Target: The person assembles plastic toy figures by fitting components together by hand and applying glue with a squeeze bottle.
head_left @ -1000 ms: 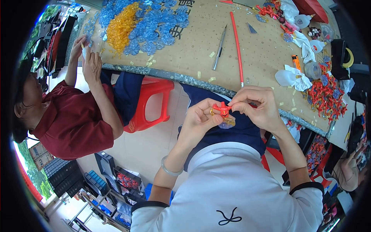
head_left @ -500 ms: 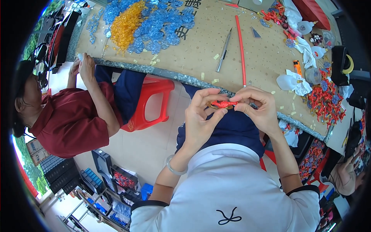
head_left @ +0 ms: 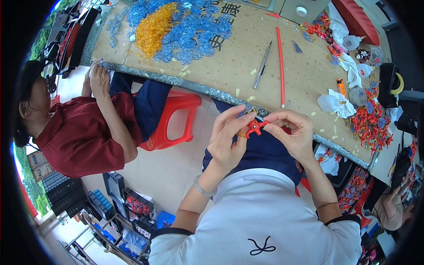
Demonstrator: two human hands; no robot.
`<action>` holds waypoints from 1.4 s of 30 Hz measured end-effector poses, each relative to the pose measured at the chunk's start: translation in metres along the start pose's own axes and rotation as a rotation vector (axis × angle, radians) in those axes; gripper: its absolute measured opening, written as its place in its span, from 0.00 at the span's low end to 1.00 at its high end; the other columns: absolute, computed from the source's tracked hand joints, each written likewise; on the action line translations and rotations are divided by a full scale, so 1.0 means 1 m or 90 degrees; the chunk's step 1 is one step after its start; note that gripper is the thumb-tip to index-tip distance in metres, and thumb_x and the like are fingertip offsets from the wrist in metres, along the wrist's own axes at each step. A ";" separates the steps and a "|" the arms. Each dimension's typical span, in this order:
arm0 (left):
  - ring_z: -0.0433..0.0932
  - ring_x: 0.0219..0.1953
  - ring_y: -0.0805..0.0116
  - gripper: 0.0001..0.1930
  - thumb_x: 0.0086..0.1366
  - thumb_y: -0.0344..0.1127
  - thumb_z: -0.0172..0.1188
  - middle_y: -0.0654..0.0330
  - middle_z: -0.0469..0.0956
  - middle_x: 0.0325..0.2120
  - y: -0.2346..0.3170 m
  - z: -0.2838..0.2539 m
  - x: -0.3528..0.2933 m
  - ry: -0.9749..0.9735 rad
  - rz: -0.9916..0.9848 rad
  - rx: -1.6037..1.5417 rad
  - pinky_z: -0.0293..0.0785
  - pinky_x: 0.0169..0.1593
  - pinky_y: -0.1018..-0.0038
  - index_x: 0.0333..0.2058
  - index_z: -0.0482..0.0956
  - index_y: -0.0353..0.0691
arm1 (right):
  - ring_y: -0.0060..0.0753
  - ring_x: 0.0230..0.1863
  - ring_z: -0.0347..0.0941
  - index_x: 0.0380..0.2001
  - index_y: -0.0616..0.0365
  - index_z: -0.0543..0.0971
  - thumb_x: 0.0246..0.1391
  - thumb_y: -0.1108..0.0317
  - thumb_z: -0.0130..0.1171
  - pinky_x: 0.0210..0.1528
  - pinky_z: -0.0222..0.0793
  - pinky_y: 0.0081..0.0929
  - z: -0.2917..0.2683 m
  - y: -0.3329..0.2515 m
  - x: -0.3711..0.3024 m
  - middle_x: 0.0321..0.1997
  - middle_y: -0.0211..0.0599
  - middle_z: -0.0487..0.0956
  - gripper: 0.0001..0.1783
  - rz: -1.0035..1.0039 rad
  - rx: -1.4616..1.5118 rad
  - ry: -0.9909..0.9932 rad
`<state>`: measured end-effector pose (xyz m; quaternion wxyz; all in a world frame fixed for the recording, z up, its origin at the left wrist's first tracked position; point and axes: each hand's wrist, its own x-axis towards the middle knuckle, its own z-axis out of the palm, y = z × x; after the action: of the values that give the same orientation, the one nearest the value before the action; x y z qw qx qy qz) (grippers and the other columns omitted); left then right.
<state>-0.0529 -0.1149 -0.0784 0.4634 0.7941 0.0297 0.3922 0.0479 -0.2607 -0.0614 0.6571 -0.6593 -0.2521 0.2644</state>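
Between my two hands, just off the table's near edge, is a small red plastic figure [head_left: 255, 127] with limb-like points sticking out. My left hand [head_left: 226, 139] is closed around its left side, where bits of translucent yellow and blue plastic show between the fingers. Thumb and fingertips of my right hand [head_left: 289, 130] pinch the figure's right end. The fingers partly cover the figure, so its full shape is hidden. On the table ahead of my hands lie a red stick [head_left: 280, 66] and a thin metal pen-like tool [head_left: 262, 65].
Translucent blue pieces [head_left: 190, 42] and yellow pieces [head_left: 152, 33] are heaped at the far left. A pile of red figures [head_left: 371, 121], a white squeeze bottle [head_left: 329, 103] and an orange lighter [head_left: 340, 86] stand right. A co-worker [head_left: 84, 132] sits left beside a red stool [head_left: 179, 117].
The red figure has turned in my fingers, from lying lengthwise to showing its spread limbs. My left fingers have shifted their hold. The view has moved slightly.
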 end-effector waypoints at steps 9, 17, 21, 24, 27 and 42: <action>0.69 0.56 0.55 0.32 0.61 0.26 0.57 0.44 0.61 0.59 0.005 -0.019 0.006 -0.110 -0.469 -0.512 0.71 0.56 0.60 0.62 0.54 0.32 | 0.25 0.28 0.76 0.29 0.64 0.82 0.45 0.78 0.66 0.30 0.70 0.20 -0.012 -0.017 0.012 0.28 0.38 0.81 0.05 -0.129 -0.189 0.030; 0.79 0.34 0.71 0.19 0.60 0.28 0.62 0.55 0.77 0.37 0.009 -0.013 0.012 -0.229 -0.604 -0.459 0.76 0.34 0.79 0.47 0.70 0.27 | 0.36 0.29 0.78 0.28 0.63 0.82 0.42 0.81 0.64 0.30 0.72 0.26 -0.010 -0.010 0.018 0.28 0.39 0.81 0.07 -0.228 -0.240 -0.009; 0.78 0.28 0.76 0.08 0.59 0.24 0.62 0.59 0.79 0.28 0.018 -0.004 0.009 -0.164 -0.552 -0.324 0.76 0.32 0.81 0.37 0.74 0.29 | 0.35 0.29 0.78 0.28 0.64 0.81 0.42 0.81 0.64 0.31 0.74 0.26 -0.010 -0.005 0.019 0.29 0.40 0.81 0.07 -0.223 -0.235 -0.002; 0.78 0.27 0.78 0.08 0.57 0.24 0.64 0.58 0.79 0.25 0.015 -0.004 0.002 -0.180 -0.425 -0.172 0.75 0.30 0.82 0.34 0.75 0.28 | 0.35 0.29 0.78 0.27 0.65 0.80 0.41 0.83 0.62 0.31 0.74 0.26 -0.009 -0.003 0.016 0.28 0.40 0.80 0.07 -0.222 -0.205 -0.011; 0.77 0.25 0.80 0.09 0.56 0.24 0.65 0.57 0.79 0.23 0.020 -0.003 0.004 -0.174 -0.431 -0.214 0.74 0.29 0.82 0.33 0.75 0.28 | 0.35 0.27 0.78 0.26 0.66 0.80 0.37 0.88 0.58 0.29 0.75 0.25 -0.005 0.001 0.008 0.28 0.41 0.80 0.10 -0.263 -0.193 0.013; 0.75 0.26 0.81 0.08 0.57 0.21 0.63 0.59 0.78 0.25 0.029 0.003 0.013 -0.123 -0.477 -0.272 0.71 0.28 0.85 0.33 0.73 0.26 | 0.34 0.24 0.78 0.24 0.66 0.81 0.28 0.93 0.48 0.26 0.74 0.24 0.001 0.004 0.014 0.26 0.42 0.80 0.18 -0.383 -0.198 0.108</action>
<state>-0.0509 -0.1279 -0.0494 0.7282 0.6477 0.1901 0.1183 0.0575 -0.2501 -0.0660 0.6161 -0.6671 -0.4171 -0.0383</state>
